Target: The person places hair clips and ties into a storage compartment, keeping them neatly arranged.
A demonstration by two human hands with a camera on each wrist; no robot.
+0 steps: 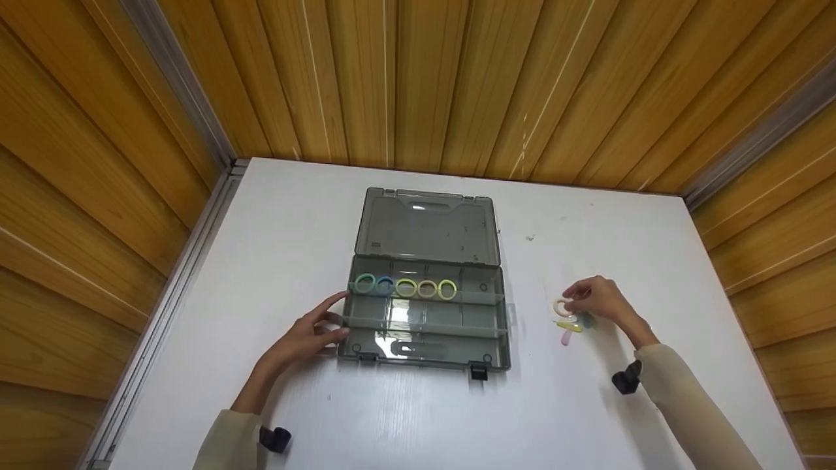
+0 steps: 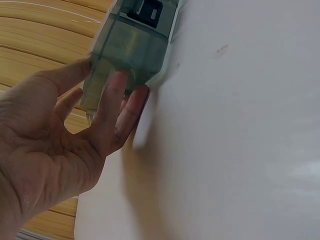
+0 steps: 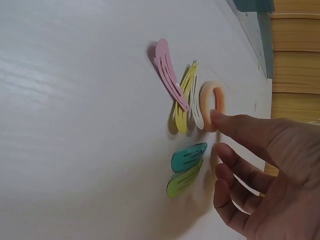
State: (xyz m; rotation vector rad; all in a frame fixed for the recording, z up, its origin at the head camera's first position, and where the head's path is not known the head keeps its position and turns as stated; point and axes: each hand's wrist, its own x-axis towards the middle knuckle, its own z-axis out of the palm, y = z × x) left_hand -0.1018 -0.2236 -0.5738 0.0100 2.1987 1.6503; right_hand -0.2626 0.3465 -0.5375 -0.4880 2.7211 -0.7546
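My right hand (image 1: 601, 300) pinches a peach hair tie (image 3: 206, 105) between thumb and fingers, close over the table at the right. Beside it lie snap hair clips: pink (image 3: 171, 75), yellow (image 3: 181, 115), white (image 3: 196, 107), teal (image 3: 189, 157) and green (image 3: 184, 182). An open grey see-through organizer box (image 1: 418, 365) stands mid-table. Several hair ties (image 1: 406, 288) in green, blue, yellow and peach sit in a row along its back compartment. With fairly straight fingers, my left hand (image 1: 304, 336) touches the box's left side wall (image 2: 132, 52).
The box's hinged lid (image 1: 428, 228) lies back, away from me. Its latches (image 1: 479, 372) face the near side. Wood-look panels (image 1: 418, 85) rise behind the white table (image 1: 287, 215) and on both sides. A black wrist device (image 1: 626, 382) hangs by the right sleeve.
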